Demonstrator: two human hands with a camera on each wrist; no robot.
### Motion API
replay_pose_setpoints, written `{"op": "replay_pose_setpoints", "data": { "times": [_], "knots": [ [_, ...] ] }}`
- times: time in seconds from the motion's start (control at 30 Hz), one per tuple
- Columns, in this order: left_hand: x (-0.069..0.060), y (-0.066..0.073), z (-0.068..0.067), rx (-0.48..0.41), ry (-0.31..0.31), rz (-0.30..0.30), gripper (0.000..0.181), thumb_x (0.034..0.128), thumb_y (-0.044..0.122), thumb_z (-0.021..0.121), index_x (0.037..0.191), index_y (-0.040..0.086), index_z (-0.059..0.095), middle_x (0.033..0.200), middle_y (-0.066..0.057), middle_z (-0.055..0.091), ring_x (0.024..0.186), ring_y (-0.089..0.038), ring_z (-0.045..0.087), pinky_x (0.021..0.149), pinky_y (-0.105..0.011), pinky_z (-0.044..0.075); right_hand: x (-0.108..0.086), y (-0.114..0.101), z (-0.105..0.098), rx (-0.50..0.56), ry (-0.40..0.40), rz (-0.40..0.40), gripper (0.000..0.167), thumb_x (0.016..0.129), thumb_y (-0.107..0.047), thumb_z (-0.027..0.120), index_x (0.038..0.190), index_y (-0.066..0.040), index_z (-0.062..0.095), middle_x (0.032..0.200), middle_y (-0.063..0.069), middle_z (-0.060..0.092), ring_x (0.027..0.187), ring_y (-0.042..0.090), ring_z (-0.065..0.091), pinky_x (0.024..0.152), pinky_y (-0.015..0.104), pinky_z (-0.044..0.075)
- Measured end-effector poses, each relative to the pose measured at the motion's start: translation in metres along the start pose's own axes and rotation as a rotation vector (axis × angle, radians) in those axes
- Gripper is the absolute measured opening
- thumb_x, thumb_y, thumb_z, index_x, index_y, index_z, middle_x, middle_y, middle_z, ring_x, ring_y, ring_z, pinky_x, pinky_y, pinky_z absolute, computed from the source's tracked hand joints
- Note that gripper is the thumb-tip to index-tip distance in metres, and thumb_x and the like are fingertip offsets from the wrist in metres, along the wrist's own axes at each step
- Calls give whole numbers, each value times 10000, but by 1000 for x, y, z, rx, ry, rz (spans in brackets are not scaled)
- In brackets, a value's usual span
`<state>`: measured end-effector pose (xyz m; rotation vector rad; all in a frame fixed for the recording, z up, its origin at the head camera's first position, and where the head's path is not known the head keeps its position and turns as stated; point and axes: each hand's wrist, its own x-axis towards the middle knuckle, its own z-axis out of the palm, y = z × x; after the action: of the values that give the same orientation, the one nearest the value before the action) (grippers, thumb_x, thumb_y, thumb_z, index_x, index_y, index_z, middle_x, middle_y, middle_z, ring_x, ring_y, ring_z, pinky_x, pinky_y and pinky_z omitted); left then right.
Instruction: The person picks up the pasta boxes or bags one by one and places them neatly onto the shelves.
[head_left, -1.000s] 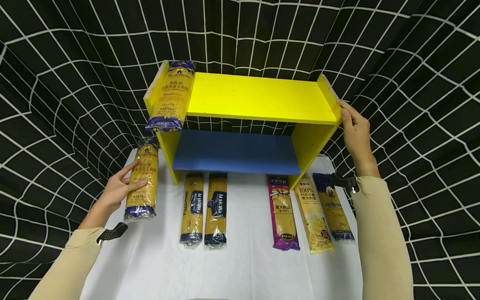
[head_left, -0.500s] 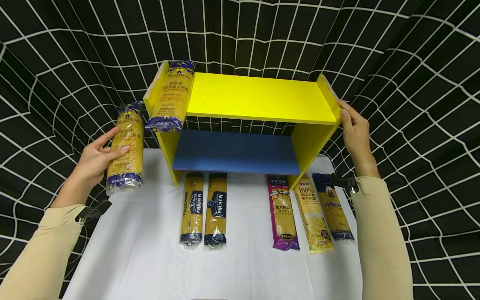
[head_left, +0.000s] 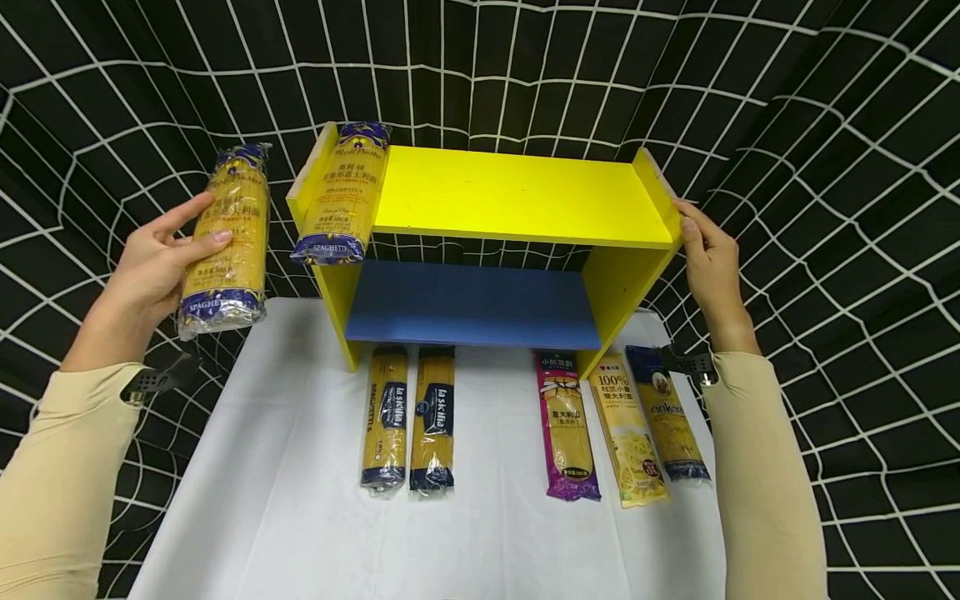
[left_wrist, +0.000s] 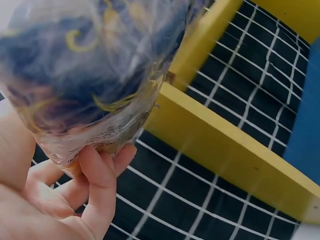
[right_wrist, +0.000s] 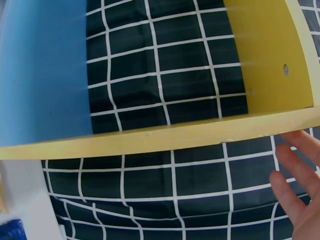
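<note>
My left hand (head_left: 153,258) grips a clear bag of spaghetti (head_left: 232,217) with blue ends, raised off the table left of the shelf. Up close in the left wrist view, the bag's blue end (left_wrist: 95,65) hides part of the hand, and curled fingertips press its underside. A matching spaghetti bag (head_left: 345,192) lies on the shelf's yellow top board (head_left: 510,196), against the left side panel. At the opposite end, my right hand (head_left: 711,262) touches the upper edge of the right side panel (head_left: 652,192); its fingers look fairly straight and spread in the right wrist view.
Below the yellow board is a blue board (head_left: 472,304). On the white table (head_left: 487,533) lie two navy-labelled pasta packs (head_left: 385,417) at centre-left. A pink pack (head_left: 567,425), a cream pack (head_left: 628,429) and a blue pack (head_left: 667,417) lie at right. Black gridded cloth (head_left: 525,67) surrounds everything.
My left hand has lifted the spaghetti bag up and to the left, from beside the shelf's lower left to about top-board height. The right hand and the shelf have stayed in place.
</note>
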<state>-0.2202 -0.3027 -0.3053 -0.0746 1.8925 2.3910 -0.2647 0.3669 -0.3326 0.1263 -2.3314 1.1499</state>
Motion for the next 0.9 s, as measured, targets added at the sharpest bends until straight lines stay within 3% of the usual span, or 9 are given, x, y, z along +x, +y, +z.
{"op": "replay_pose_setpoints", "data": {
  "times": [0.23, 0.43, 0.63, 0.9],
  "knots": [
    [13, 29, 19, -6, 7, 12, 717, 879, 46, 723, 1482, 320, 449, 946, 12, 736, 757, -172, 751, 606, -323, 611, -1, -2, 0, -20, 13, -5, 364, 1057, -357, 439, 1393, -320, 573, 1458, -16, 563, 1169, -42, 536, 1088, 213, 431],
    [20, 49, 40, -10, -3, 9, 661, 874, 54, 730, 1437, 320, 512, 1114, 3, 615, 782, -177, 743, 617, -312, 611, -8, -22, -2, 1, 3, -16, 368, 1058, -332, 446, 1393, -270, 584, 1447, 34, 573, 1124, -61, 535, 1049, 183, 433],
    [27, 63, 69, 3, -46, 14, 655, 858, 65, 754, 1426, 301, 529, 1166, -26, 582, 780, -189, 749, 633, -308, 610, -11, -29, -3, 5, 1, -19, 367, 1059, -322, 446, 1394, -265, 584, 1437, 52, 579, 1097, -59, 538, 1031, 169, 437],
    [39, 72, 115, 56, -104, 4, 711, 824, 104, 796, 1442, 303, 506, 1187, -44, 584, 779, -186, 753, 637, -302, 609, -11, -30, -2, 1, -4, -29, 370, 1061, -314, 441, 1398, -251, 581, 1427, 64, 586, 1069, -56, 538, 1025, 169, 438]
  ]
}}
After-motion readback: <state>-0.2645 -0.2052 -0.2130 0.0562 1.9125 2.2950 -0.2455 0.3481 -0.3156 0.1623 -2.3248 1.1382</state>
